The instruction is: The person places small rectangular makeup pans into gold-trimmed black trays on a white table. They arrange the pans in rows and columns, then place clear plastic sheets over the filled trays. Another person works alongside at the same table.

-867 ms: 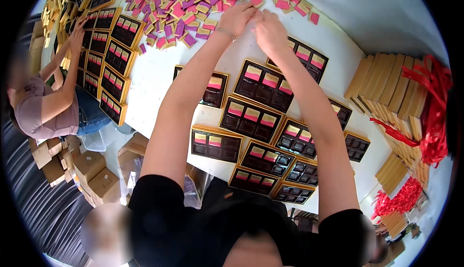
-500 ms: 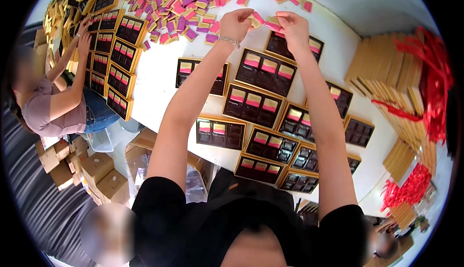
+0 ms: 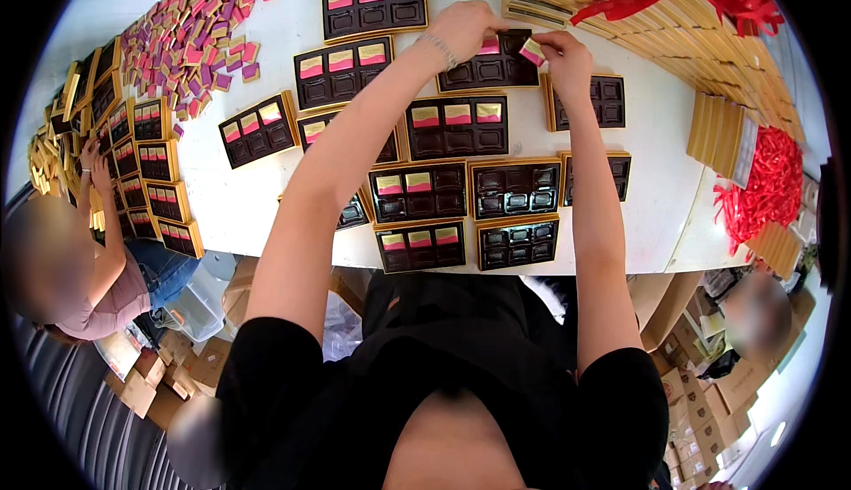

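Observation:
My right hand (image 3: 567, 58) pinches a pink-and-gold wrapped chocolate (image 3: 532, 51), tilted at the right end of a gold-edged box with a dark compartment tray (image 3: 489, 75). Over that box's upper row my left hand (image 3: 465, 31) is closed, fingertips pressed together. Whatever it may hold is hidden. Below its fingers, one pink chocolate (image 3: 489, 45) shows in the top row. Just nearer stands another box (image 3: 456, 140), three chocolates in its far row. A box with bare compartments (image 3: 607, 100) lies partly behind my right wrist.
Loose pink, purple and gold chocolates (image 3: 199, 38) are heaped at the far left. A co-worker's hands (image 3: 96, 167) reach among boxes there. Stacked gold-edged boxes (image 3: 656, 47) and red ribbons (image 3: 771, 175) occupy the right. The white table's near edge (image 3: 638, 272) runs before me.
The view has swung rightward. My hands have gone from beside the chocolate heap to the box. The right still holds its chocolate; the one seen in my left fingers no longer shows there.

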Motion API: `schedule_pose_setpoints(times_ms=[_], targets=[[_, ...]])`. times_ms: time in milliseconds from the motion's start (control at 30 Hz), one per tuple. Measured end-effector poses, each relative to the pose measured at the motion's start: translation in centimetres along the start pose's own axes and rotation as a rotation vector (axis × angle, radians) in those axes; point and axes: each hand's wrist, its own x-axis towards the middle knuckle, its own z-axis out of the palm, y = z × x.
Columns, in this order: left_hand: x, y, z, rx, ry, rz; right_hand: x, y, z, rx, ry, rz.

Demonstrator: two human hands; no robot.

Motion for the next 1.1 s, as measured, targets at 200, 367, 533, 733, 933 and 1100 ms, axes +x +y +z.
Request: schedule_pose_setpoints(times_ms=[200,367,533,733,933,1100], targets=[[1.6,1.6,2.0,-0.386,-0.044,-0.298,2.6,1.9,2.1,0.155,-0.088,-0.084],[-3.4,3.5,-1.6,-0.502,-0.131,-0.401,2.6,2.1,2.9,-0.015,-0.042,-0.299],[-9.9,6.8,0.8,-0.449,-0.142,-0.45,-1.4,2.0,4.2,-0.495,-0.043,-0.508],[-11.9,7.5,0.3,-0.533,0.021,-0.445,-3.9,0.9,2.8,-0.533,-0.052,-0.475],[-16.3,10.0,-2.2,-0.809,-0.062,-0.645,-15.8,-6.8,2.7,0.433,-0.384,0.106],[-19.9,11.7,0.0,-0.465,-0.178,-0.603,-21.5,-6.9,6.0,0.094,-0.245,0.007]])
